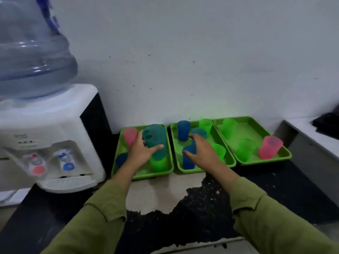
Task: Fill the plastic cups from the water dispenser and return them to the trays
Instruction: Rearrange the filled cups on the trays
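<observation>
Partly hidden blue cup [188, 163] under right hand [200, 152]; left hand [140, 152] grips teal cup [159, 133].

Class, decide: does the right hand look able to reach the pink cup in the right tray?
Probably yes. The right hand is open, and the pink cup stands at the right tray's near corner, clear from above.

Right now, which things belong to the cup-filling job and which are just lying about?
Job: water dispenser, green trays, teal cup in left hand, blue cup under right hand, other cups.
Lying about: dark object, right ledge; white item, lower left.
</observation>
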{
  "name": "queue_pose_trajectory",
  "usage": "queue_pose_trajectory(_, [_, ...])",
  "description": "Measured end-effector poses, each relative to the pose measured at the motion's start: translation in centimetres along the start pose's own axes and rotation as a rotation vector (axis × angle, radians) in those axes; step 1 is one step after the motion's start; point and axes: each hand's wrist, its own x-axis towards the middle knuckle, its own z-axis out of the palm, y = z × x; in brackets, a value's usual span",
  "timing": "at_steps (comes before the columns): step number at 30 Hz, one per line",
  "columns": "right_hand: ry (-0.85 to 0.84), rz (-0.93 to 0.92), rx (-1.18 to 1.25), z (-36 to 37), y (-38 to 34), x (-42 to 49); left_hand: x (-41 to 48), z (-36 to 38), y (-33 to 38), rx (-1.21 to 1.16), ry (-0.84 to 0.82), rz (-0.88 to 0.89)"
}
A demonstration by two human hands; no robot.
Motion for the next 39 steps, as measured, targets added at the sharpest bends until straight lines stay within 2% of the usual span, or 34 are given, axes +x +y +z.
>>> queue_pose_trajectory(3, [-0.009, 0.005, 0.026, -1.2, 2.7, 2.0, 3.3, 4.4, 1.1, 0.020, -0.105, 0.016])
queue_pose_trajectory(8, [-0.126, 0.017, 0.096, -4.1, 6.7, 4.9, 7.0, 10.6, 3.0, -0.027, -0.258, 0.066])
queue_pose_trajectory(15, [-0.070, 0.047, 0.227, -7.5, 12.2, 8.2, 10.3, 18.3, 6.1, -0.074, -0.432, 0.078])
queue_pose_trajectory(23, [-0.055, 0.130, 0.360, -10.8, 20.6, 12.1, 13.6, 27.0, 7.6, -0.041, -0.460, 0.082])
queue_pose_trajectory(29, [-0.092, 0.151, 0.290, -13.8, 29.0, 14.6, 15.6, 33.9, 6.5, 0.000, -0.437, -0.037])
queue_pose_trajectory(39, [-0.132, 0.304, 0.235, -15.1, 41.7, 17.9, 15.9, 40.2, 1.1, 0.490, -0.417, -0.249])
